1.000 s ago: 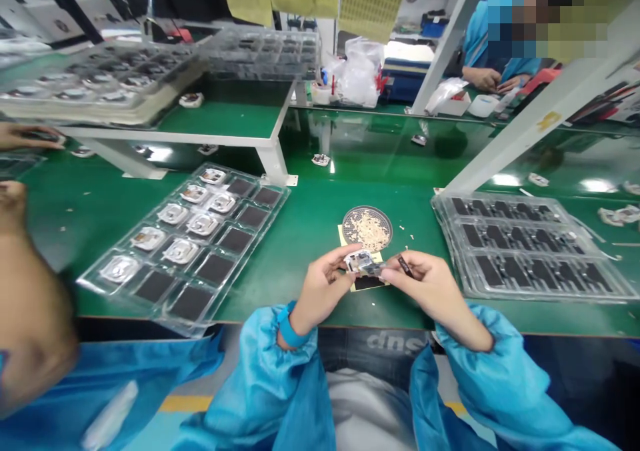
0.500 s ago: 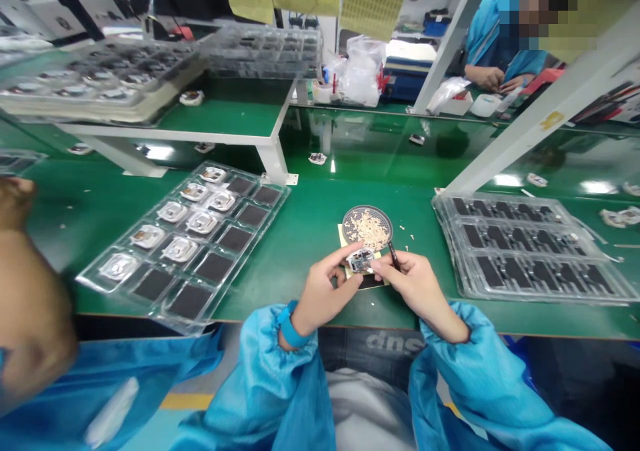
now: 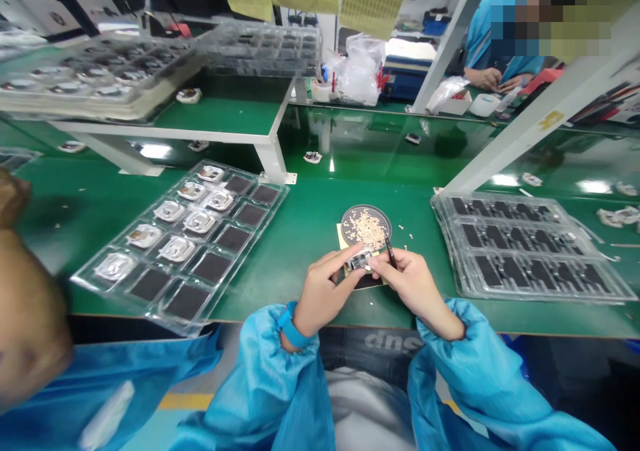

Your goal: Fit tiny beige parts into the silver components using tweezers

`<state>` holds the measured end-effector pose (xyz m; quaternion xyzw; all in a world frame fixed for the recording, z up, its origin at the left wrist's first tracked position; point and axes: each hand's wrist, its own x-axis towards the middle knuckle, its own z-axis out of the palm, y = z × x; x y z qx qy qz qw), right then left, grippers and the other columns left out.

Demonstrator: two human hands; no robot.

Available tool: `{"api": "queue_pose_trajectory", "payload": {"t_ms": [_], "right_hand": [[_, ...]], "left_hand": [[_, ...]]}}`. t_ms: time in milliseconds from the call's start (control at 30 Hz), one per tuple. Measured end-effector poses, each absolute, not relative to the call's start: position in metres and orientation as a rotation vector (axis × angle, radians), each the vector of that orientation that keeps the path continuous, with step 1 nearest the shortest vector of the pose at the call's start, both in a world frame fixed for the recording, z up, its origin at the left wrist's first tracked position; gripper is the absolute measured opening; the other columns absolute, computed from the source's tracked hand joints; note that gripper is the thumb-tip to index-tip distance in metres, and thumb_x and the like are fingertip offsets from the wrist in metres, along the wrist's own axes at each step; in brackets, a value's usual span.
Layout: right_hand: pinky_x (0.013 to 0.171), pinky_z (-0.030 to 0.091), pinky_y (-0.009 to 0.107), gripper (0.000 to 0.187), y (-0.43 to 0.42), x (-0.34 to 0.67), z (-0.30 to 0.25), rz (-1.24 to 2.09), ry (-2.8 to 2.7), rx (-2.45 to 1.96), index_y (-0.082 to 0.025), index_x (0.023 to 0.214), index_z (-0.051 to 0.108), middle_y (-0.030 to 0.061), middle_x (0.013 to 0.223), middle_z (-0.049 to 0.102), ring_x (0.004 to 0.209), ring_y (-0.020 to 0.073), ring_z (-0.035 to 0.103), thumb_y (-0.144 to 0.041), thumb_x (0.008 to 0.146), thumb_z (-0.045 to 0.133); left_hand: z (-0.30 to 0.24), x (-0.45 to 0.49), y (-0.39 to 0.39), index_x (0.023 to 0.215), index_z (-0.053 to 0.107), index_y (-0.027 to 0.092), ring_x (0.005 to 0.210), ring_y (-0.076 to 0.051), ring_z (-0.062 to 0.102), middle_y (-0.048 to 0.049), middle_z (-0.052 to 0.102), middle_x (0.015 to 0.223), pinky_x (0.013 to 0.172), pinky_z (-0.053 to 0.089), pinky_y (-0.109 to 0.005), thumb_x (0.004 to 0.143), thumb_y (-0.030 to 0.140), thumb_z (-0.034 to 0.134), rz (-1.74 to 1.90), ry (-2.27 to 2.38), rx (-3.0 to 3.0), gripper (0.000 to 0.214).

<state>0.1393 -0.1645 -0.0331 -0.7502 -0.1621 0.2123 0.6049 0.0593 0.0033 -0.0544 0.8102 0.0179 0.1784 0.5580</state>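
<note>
My left hand (image 3: 330, 285) is shut on a small electronic module (image 3: 360, 260) with a silvery metal face, holding it between thumb and fingers. My right hand (image 3: 406, 285) pinches a slim black tool (image 3: 391, 253), which stands close beside the module. Just beyond the hands lies a round mesh dish (image 3: 366, 228) heaped with pale flakes. It rests on a yellow card (image 3: 343, 244), and my fingers hide much of that card. A clear blister tray (image 3: 180, 237) with silver parts and dark pads lies to the left. Another tray (image 3: 530, 251) with dark pads lies to the right.
A co-worker's blue-sleeved shoulder and head (image 3: 30, 311) crowd the lower left. A raised white-legged shelf (image 3: 225, 124) carries stacked trays. A white diagonal post (image 3: 540, 127) crosses the right side. Another worker's hands (image 3: 483, 77) show beyond, across the green bench.
My right hand has moved left, closer to the module, and the black tool has swung from pointing right to standing more upright. The co-worker's hand at the far left has withdrawn.
</note>
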Motion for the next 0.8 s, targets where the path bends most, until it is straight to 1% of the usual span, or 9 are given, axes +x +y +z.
{"api": "queue_pose_trajectory", "payload": {"t_ms": [100,167,233,333,433,533,700,733,800], "right_hand": [[0.061,0.041,0.027,0.035,-0.164,0.138,-0.034,0.439,-0.383,-1.774,-0.016,0.078,0.065,0.0031,0.071,0.063,0.063,0.0136,0.053,-0.049,0.083,0.074],[0.061,0.042,0.027,0.035,-0.164,0.137,-0.035,0.377,-0.362,-1.767,-0.017,0.089,0.062,0.0022,0.078,0.062,0.065,0.0132,0.052,-0.047,0.081,0.077],[0.065,0.045,0.027,0.036,-0.165,0.136,-0.036,0.368,-0.379,-1.719,-0.018,0.099,0.059,0.0029,0.086,0.063,0.071,0.0141,0.055,-0.045,0.081,0.077],[0.076,0.049,0.029,0.033,-0.165,0.135,-0.036,0.420,-0.445,-1.642,-0.019,0.103,0.060,0.0054,0.096,0.065,0.085,0.0170,0.060,-0.043,0.085,0.074],[0.079,0.050,0.029,0.032,-0.167,0.134,-0.037,0.424,-0.465,-1.625,-0.020,0.105,0.060,0.0055,0.096,0.065,0.090,0.0181,0.062,-0.043,0.086,0.074],[0.079,0.050,0.029,0.034,-0.168,0.134,-0.036,0.431,-0.466,-1.624,-0.020,0.106,0.060,0.0055,0.096,0.066,0.089,0.0182,0.062,-0.043,0.086,0.074],[0.077,0.051,0.029,0.032,-0.166,0.131,-0.036,0.424,-0.452,-1.624,-0.020,0.104,0.058,0.0052,0.097,0.064,0.085,0.0172,0.062,-0.043,0.086,0.073],[0.075,0.050,0.028,0.031,-0.166,0.131,-0.036,0.425,-0.446,-1.624,-0.020,0.104,0.058,0.0048,0.096,0.063,0.083,0.0167,0.061,-0.042,0.086,0.073],[0.073,0.050,0.028,0.030,-0.165,0.131,-0.036,0.422,-0.430,-1.627,-0.020,0.103,0.059,0.0040,0.093,0.063,0.080,0.0158,0.061,-0.041,0.086,0.073]], "left_hand": [[-0.054,0.058,0.003,0.130,0.070,0.020,0.057,-0.010,0.040,-0.0013,0.062,0.075,0.057,0.036,-0.024,0.090,0.030,0.071,0.415,0.053,1.881,0.041],[-0.055,0.058,0.004,0.130,0.071,0.020,0.055,-0.009,0.037,0.0020,0.053,0.064,0.055,0.033,-0.023,0.089,0.034,0.072,0.354,0.093,1.825,0.044],[-0.056,0.057,0.004,0.131,0.070,0.019,0.054,-0.009,0.036,0.0031,0.048,0.059,0.054,0.032,-0.023,0.087,0.038,0.074,0.255,0.136,1.739,0.048],[-0.061,0.056,0.004,0.133,0.069,0.018,0.057,-0.010,0.039,0.0005,0.055,0.064,0.055,0.036,-0.024,0.085,0.041,0.075,0.148,0.156,1.608,0.054],[-0.065,0.055,0.004,0.133,0.069,0.019,0.059,-0.010,0.040,-0.0018,0.060,0.070,0.056,0.037,-0.025,0.084,0.042,0.077,0.126,0.153,1.562,0.055],[-0.067,0.055,0.004,0.133,0.070,0.019,0.059,-0.010,0.037,-0.0016,0.058,0.069,0.055,0.035,-0.024,0.083,0.041,0.078,0.135,0.148,1.542,0.055],[-0.067,0.054,0.003,0.133,0.069,0.019,0.059,-0.009,0.031,0.0013,0.049,0.064,0.054,0.028,-0.023,0.083,0.038,0.078,0.121,0.137,1.515,0.055],[-0.066,0.054,0.002,0.133,0.069,0.019,0.059,-0.009,0.030,0.0011,0.050,0.064,0.053,0.027,-0.023,0.083,0.037,0.079,0.120,0.139,1.509,0.054],[-0.065,0.053,0.001,0.132,0.070,0.020,0.060,-0.009,0.034,-0.0008,0.056,0.070,0.054,0.031,-0.023,0.082,0.036,0.079,0.125,0.148,1.484,0.053]]}}
